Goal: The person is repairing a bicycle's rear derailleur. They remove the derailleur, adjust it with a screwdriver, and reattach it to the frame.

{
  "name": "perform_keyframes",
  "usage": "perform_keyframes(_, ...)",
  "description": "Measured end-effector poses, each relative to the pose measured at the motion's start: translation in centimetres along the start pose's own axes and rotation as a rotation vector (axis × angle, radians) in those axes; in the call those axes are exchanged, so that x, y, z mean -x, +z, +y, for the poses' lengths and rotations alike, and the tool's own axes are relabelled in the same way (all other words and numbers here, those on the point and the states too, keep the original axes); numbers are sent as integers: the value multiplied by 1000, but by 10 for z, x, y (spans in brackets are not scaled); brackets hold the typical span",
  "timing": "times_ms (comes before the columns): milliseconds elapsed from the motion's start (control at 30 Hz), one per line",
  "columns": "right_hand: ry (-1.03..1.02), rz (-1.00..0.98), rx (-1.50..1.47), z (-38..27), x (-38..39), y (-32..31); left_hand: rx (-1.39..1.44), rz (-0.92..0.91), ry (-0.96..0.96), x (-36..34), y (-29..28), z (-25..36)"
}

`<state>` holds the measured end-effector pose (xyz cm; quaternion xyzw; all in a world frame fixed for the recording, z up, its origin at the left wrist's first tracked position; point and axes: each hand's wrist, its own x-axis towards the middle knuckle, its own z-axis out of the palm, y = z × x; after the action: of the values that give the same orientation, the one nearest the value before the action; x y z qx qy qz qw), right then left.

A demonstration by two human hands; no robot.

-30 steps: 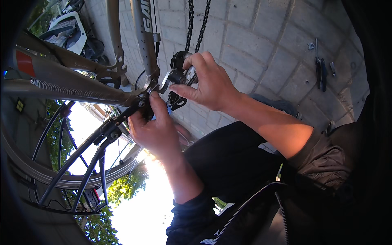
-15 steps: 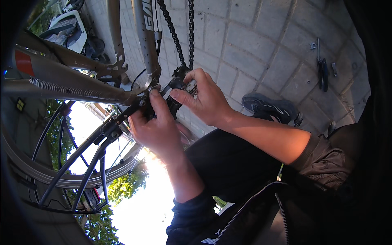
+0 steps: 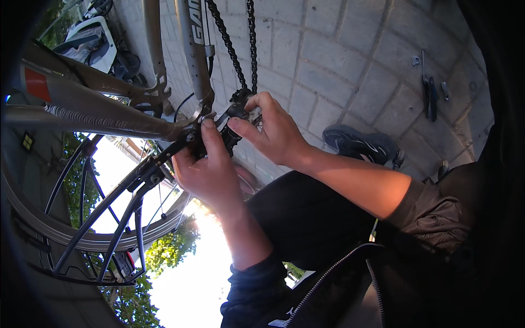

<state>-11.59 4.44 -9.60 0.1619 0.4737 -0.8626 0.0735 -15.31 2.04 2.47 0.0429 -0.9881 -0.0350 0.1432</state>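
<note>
Grey paving (image 3: 350, 60) fills the upper part of the view, with a bike frame (image 3: 109, 117) slanting across the left and a rack (image 3: 109, 218) of dark struts below it. Beyond the rack, trees and bright sky show.

At the rear end of the frame sits the derailleur (image 3: 232, 117), a black and silver part where the stays meet. From it 2 runs of chain (image 3: 251, 44) go up and out of view at the top.

Right hand (image 3: 273, 134) is clasped around the derailleur from the right, thumb pressing its near side and fingers curled over the top. Left hand (image 3: 205, 172) comes up from below; its thumb or a fingertip presses on the frame end just beside the derailleur, and the rest of the hand wraps something dark there that I cannot make out. Both forearms run down toward a dark jacket.

On the paving lies a dark shoe (image 3: 358, 143) near the right forearm. Well apart, at the upper right, lie a few small tools (image 3: 429, 90).
</note>
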Motion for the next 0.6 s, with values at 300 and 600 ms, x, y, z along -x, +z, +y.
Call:
perform_keyframes(300, -29, -101, 131, -7, -9, -15, 26, 5, -51, 1, 0, -3)
perform_keyframes(600, 173, -236, 299, -34, -21, -28, -46, -32, -12, 1, -2, 0)
